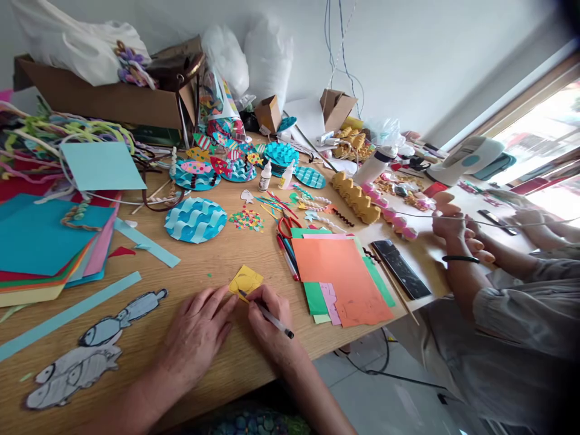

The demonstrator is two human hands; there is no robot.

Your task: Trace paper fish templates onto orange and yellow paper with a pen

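Observation:
My right hand (270, 315) grips a pen (274, 319) with a clear barrel and a black end. Its tip rests on a small yellow piece of paper (247, 278) that bears drawn lines. Flat on the table, my left hand (199, 326) has its fingers stretched out, the fingertips at the paper's left corner. Left of that hand lie grey paper fish cutouts (75, 374) with dark outlines. To the right, an orange sheet (333, 272) with a cut-out corner covers green and pink sheets.
Woven blue paper discs (196, 220) and glue bottles (265, 176) stand further back. Red-handled scissors (286, 226) and markers (289, 258) lie beside the sheets. A phone (399, 269) and a thin stick (399, 287) lie near the edge. Another person's hands (453, 226) are at the right.

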